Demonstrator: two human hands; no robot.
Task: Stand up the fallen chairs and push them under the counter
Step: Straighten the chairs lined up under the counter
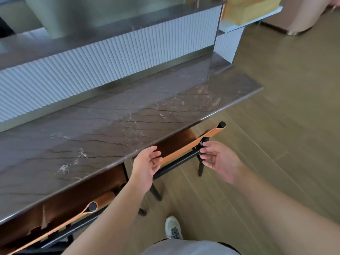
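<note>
Now both hands out over the right-hand chair (185, 150), upright, seat tucked under the bench (114, 115) edge. Left grip (147, 162): fingers loosely extended, palm turned inward, at the left end of the tan leather backrest strap; fingertips at or on the strap, actual contact not resolvable. Holding nothing clearly. Right grip (219, 161): fingers spread and relaxed, palm facing left, just beside the black rear post, near the right end of the strap; nothing held, a small gap visible. Strap spanning between the two grips, its round black end cap above and beyond the right grip. Black crossbar below the strap, black legs on the wood floor (276, 126) beneath both grips.

Second chair (73, 214) left of and below the left grip, also upright, tan backrest and brown seat partly under the bench. Bench top dark brown stone with pale veining, ahead of both grips. White ribbed panel (92, 69) beyond that. Grey sneaker (173, 227) on the floor, below the grips.
</note>
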